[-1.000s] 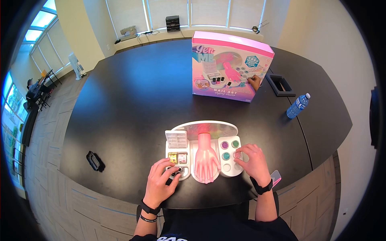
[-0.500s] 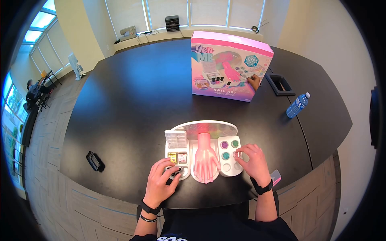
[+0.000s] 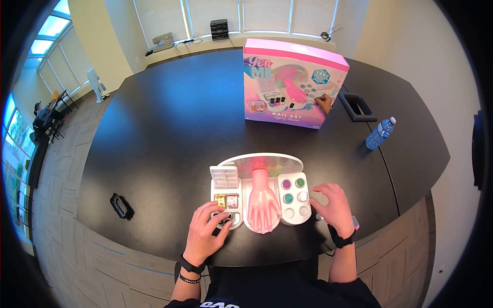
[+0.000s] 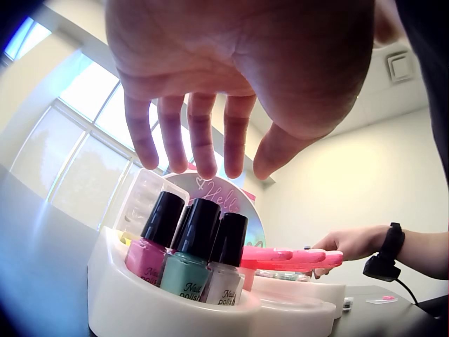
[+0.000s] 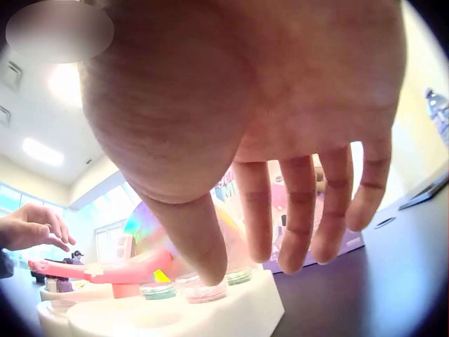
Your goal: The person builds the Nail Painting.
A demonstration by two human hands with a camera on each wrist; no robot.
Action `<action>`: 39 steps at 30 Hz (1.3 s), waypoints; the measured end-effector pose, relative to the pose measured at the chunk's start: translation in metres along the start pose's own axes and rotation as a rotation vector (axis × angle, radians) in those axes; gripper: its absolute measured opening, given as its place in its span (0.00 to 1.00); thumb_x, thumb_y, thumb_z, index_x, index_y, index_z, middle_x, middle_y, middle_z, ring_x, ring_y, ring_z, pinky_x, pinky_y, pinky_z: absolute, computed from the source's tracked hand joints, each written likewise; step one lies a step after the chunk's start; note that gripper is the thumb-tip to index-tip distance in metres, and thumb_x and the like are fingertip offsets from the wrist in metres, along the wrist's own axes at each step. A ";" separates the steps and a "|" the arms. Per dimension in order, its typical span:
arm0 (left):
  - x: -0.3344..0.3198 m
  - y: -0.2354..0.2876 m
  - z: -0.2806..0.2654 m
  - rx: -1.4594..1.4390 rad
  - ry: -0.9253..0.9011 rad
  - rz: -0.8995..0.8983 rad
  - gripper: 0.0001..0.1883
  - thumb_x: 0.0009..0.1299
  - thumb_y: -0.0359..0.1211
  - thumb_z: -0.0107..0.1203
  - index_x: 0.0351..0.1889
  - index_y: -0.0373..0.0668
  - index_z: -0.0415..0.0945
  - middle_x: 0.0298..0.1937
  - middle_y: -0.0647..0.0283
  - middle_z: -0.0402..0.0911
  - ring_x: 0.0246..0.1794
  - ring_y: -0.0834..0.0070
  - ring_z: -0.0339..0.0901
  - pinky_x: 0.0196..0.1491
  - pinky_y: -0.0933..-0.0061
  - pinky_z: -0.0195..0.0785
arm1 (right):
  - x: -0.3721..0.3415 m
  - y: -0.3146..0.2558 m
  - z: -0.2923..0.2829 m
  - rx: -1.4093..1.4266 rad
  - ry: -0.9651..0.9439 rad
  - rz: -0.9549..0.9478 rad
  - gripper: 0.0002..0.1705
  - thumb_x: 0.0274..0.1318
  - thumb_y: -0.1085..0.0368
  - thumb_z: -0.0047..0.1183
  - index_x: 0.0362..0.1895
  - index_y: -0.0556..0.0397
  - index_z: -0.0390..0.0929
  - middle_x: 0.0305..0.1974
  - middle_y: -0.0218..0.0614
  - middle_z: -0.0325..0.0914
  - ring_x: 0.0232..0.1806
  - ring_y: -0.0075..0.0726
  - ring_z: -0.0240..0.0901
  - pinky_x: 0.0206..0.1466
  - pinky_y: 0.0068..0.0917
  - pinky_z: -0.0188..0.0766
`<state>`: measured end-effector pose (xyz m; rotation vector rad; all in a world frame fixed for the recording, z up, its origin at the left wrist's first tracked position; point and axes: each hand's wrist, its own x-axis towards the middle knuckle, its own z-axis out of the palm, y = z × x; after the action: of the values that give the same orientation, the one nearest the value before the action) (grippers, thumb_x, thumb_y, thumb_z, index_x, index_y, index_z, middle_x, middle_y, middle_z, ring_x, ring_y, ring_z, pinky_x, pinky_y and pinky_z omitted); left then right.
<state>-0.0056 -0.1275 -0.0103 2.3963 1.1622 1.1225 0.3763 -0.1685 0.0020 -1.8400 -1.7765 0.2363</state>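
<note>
On a white nail art station stands a pink model hand before a mirror. My left hand hovers, fingers loosely spread, over black-capped nail polish bottles, pink, teal and whitish; the left wrist view shows fingertips above the caps. My right hand is just off the station's right edge, fingers relaxed and holding nothing. Nearest to it in the right section is a pale pot, with green, teal and purple glitter pots alongside. In the right wrist view my thumb overlaps the pale pot.
A pink nail art box stands behind the station, a water bottle to its right. A small round item lies by my right hand, a clear-and-pink piece beyond it. A black case lies at left.
My right hand has drawn back to the right, off the pot it was touching. A small round item shows on the table beside the station. My left hand has stayed in place.
</note>
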 end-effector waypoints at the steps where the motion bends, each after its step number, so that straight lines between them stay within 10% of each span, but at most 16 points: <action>1: 0.000 0.000 0.000 -0.002 -0.001 0.001 0.14 0.66 0.29 0.75 0.48 0.42 0.87 0.56 0.58 0.86 0.66 0.52 0.82 0.66 0.51 0.77 | -0.002 0.003 -0.002 -0.012 -0.009 0.013 0.20 0.55 0.61 0.76 0.52 0.50 0.91 0.50 0.39 0.88 0.56 0.53 0.80 0.61 0.47 0.79; 39: -0.001 0.002 0.002 -0.043 0.099 0.050 0.11 0.64 0.25 0.74 0.43 0.41 0.86 0.50 0.59 0.87 0.62 0.51 0.85 0.62 0.52 0.79 | -0.046 0.031 -0.007 -0.016 -0.183 0.236 0.19 0.46 0.64 0.80 0.44 0.50 0.90 0.40 0.33 0.88 0.49 0.49 0.80 0.57 0.44 0.78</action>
<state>-0.0031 -0.1295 -0.0113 2.3747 1.1015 1.2814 0.4018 -0.2130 -0.0194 -2.0978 -1.6793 0.4967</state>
